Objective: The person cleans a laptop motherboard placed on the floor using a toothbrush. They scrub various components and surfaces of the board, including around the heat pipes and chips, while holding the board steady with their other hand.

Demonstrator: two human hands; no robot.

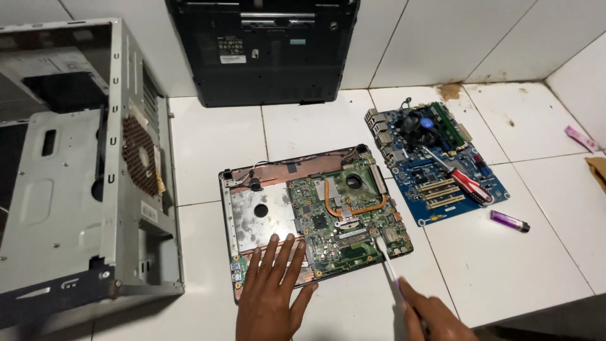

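Flat and splayed, the left hand [271, 293] pinned the laptop base [252, 211] at 6 o'clock; the right hand [429, 316] gripped a brush [386, 260] angled onto its board [344, 215].

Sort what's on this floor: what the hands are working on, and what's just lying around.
In use:
- opened laptop base with green board
- left hand pressing flat on it
- right hand holding white tool

Lying about:
- blue motherboard
- red-handled screwdriver
- purple lighter
- metal computer case
- black laptop shell
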